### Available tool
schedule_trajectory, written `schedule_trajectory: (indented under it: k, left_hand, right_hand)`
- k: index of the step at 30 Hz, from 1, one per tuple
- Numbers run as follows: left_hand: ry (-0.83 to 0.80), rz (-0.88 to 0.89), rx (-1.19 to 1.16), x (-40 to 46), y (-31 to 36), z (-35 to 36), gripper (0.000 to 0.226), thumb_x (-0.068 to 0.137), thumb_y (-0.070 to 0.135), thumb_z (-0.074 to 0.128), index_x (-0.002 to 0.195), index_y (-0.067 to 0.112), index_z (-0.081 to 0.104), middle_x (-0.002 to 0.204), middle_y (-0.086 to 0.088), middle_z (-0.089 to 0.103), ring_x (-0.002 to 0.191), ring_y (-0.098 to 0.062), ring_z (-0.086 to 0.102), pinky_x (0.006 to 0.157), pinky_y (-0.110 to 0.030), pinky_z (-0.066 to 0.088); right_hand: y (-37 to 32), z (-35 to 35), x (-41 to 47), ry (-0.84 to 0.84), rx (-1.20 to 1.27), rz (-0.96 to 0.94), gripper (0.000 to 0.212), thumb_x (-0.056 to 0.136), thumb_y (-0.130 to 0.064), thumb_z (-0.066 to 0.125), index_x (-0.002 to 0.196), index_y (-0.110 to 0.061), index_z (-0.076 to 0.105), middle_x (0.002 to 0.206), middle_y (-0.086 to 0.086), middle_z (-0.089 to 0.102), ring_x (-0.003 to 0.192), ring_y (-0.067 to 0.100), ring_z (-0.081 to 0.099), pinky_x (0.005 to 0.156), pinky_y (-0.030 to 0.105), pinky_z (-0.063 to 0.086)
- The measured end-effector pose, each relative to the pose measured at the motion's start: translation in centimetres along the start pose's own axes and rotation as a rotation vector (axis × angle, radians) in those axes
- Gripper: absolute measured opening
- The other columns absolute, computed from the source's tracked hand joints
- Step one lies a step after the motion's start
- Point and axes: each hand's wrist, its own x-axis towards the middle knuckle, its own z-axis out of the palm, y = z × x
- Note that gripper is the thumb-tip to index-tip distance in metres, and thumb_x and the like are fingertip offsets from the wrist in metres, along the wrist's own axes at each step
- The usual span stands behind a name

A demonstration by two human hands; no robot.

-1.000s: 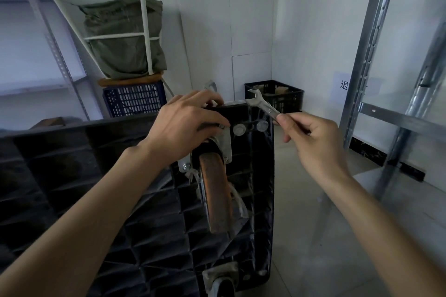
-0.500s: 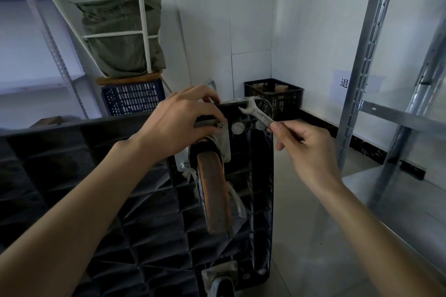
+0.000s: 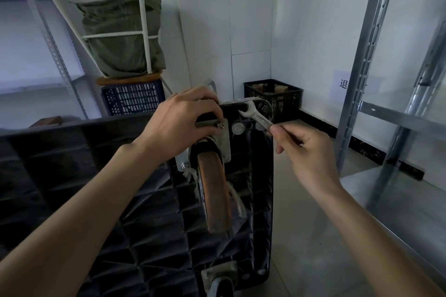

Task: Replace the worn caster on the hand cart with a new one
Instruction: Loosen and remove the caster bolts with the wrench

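Caster point(image 3: 213, 190), worn and brown, stands on the upturned underside of the black hand cart point(image 3: 96, 188). Above the caster, the left hand point(image 3: 183, 120) curls its fingers over the cart edge and the mounting plate point(image 3: 223, 137). To the right of the caster, the right hand point(image 3: 306, 149) pinches a wrench point(image 3: 255, 117), its open end at the cart's top edge.

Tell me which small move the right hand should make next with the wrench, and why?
Probably lower the wrench onto the nut on the caster plate: the right hand holds its open end above and right of the nut, not seated, while the left hand steadies the plate.
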Motion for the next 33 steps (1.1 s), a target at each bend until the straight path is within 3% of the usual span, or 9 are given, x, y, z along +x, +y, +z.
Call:
schedule_trajectory:
  k: [3,7,13,16,20,23,26,30,33]
  left_hand:
    - [0.006,0.018,0.027,-0.1,0.1,0.2,0.022,0.082,0.028,0.082,0.103,0.029,0.077,0.119,0.01,0.061,0.106,-0.014,0.06,0.083,-0.043,0.053]
    - [0.038,-0.003,0.022,-0.1,0.3,0.3,0.016,0.078,0.029,0.085,0.09,0.021,0.076,0.115,0.009,0.062,0.102,-0.015,0.062,0.081,-0.043,0.054]
    - [-0.011,-0.001,0.021,0.1,0.3,0.0,0.029,0.081,0.033,0.082,0.109,0.032,0.076,0.119,0.012,0.06,0.108,-0.011,0.059,0.081,-0.037,0.05]
    - [-0.055,0.033,0.064,0.4,0.2,-0.1,0.021,0.083,0.03,0.081,0.103,0.037,0.077,0.12,0.009,0.058,0.108,-0.014,0.057,0.077,-0.037,0.047]
    - [-0.023,0.013,0.079,0.3,0.3,0.4,0.019,0.08,0.029,0.083,0.098,0.03,0.076,0.118,0.008,0.059,0.106,-0.016,0.058,0.08,-0.043,0.05]
    - [0.002,0.012,0.084,0.2,0.3,0.6,0.025,0.08,0.031,0.084,0.103,0.027,0.075,0.119,0.008,0.06,0.107,-0.017,0.058,0.082,-0.045,0.051]
    - [-0.033,0.029,0.061,0.4,0.2,0.0,0.035,0.082,0.033,0.081,0.117,0.033,0.072,0.121,0.009,0.059,0.11,-0.016,0.057,0.083,-0.038,0.049]
    - [-0.084,0.074,0.088,0.5,0.1,-0.1,0.022,0.085,0.031,0.078,0.106,0.033,0.076,0.122,0.005,0.057,0.108,-0.018,0.056,0.083,-0.045,0.052]
    - [-0.033,0.055,0.105,0.3,0.2,0.4,0.016,0.084,0.03,0.08,0.099,0.03,0.077,0.119,0.004,0.058,0.105,-0.019,0.058,0.08,-0.047,0.051]
  right_hand:
    - [-0.1,0.1,-0.1,0.001,0.003,0.005,0.02,0.099,-0.035,0.063,0.082,-0.032,0.071,0.061,-0.006,0.061,0.06,0.024,0.055,0.055,0.026,0.04]
    - [-0.4,0.3,-0.3,-0.007,0.008,0.003,0.027,0.1,-0.033,0.063,0.074,-0.039,0.065,0.06,-0.007,0.06,0.064,0.028,0.059,0.056,0.024,0.041]
    - [0.1,0.3,-0.4,-0.015,0.007,0.006,0.026,0.099,-0.034,0.063,0.074,-0.038,0.066,0.06,-0.008,0.061,0.061,0.02,0.059,0.056,0.016,0.039]
    - [0.2,0.3,-0.4,-0.013,0.021,0.017,0.027,0.099,-0.036,0.063,0.072,-0.04,0.064,0.061,-0.007,0.061,0.069,0.022,0.063,0.062,0.016,0.042]
    - [0.2,0.6,-0.6,-0.013,0.018,0.028,0.031,0.099,-0.035,0.063,0.068,-0.042,0.061,0.062,-0.006,0.061,0.072,0.022,0.064,0.062,0.014,0.04]
    - [0.4,0.4,-0.8,-0.021,0.027,0.043,0.028,0.098,-0.036,0.063,0.071,-0.038,0.065,0.061,-0.007,0.06,0.062,0.011,0.057,0.058,0.012,0.039]
    - [0.6,0.3,-1.0,-0.025,0.029,0.059,0.023,0.098,-0.037,0.063,0.077,-0.032,0.071,0.061,-0.008,0.06,0.059,0.002,0.052,0.058,0.012,0.039]
    - [0.8,0.3,-1.1,-0.021,0.054,0.093,0.021,0.098,-0.036,0.064,0.088,-0.024,0.078,0.062,-0.006,0.062,0.057,0.001,0.051,0.056,0.013,0.039]
    - [0.8,0.6,-1.3,-0.016,0.049,0.09,0.02,0.097,-0.036,0.064,0.092,-0.024,0.079,0.064,-0.006,0.064,0.059,0.006,0.056,0.058,0.016,0.041]
